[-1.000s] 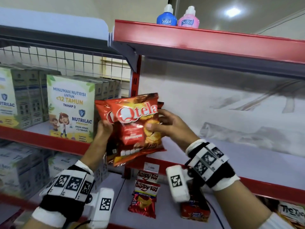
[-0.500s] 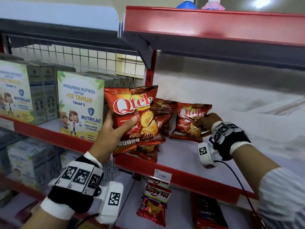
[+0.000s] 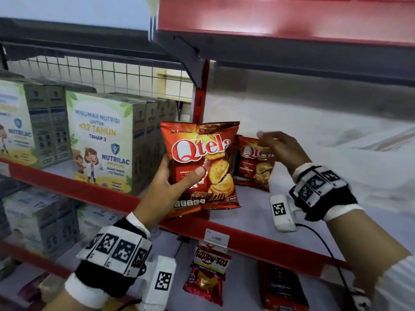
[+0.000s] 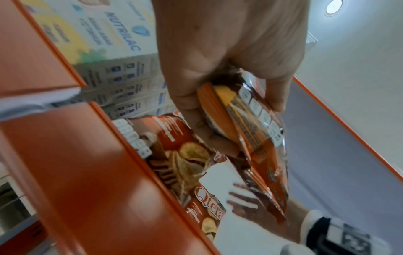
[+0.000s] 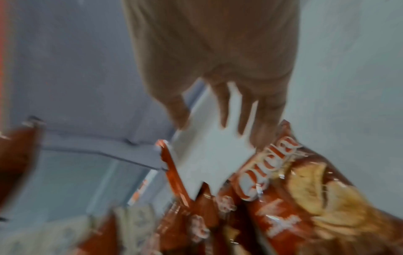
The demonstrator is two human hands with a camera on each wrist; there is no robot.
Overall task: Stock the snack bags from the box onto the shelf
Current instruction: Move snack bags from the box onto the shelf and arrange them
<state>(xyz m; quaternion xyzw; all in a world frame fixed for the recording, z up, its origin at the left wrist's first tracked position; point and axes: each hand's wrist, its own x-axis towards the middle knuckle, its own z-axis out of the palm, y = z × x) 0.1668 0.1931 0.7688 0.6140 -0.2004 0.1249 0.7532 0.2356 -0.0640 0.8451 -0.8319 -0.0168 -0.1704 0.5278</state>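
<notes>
At frame centre, the right hand (image 3: 280,151) is opening off the just-shelved Qtela bag (image 3: 253,167), while the left hand (image 3: 166,189) is gripping the next bag (image 3: 202,162).

A second ago both hands held a stack of Qtela bags together in front of the red upright post (image 3: 200,104); now the left hand (image 3: 166,189) alone grips the front Qtela bag (image 3: 202,164), just right of that post, above the shelf's red front edge (image 3: 247,239). The right hand (image 3: 280,151) has since set a second Qtela bag (image 3: 251,167) upright on the shelf, further right of the post. Half a second ago its fingers were closed on that bag's right side; now they are spread loosely at its top corner.
</notes>
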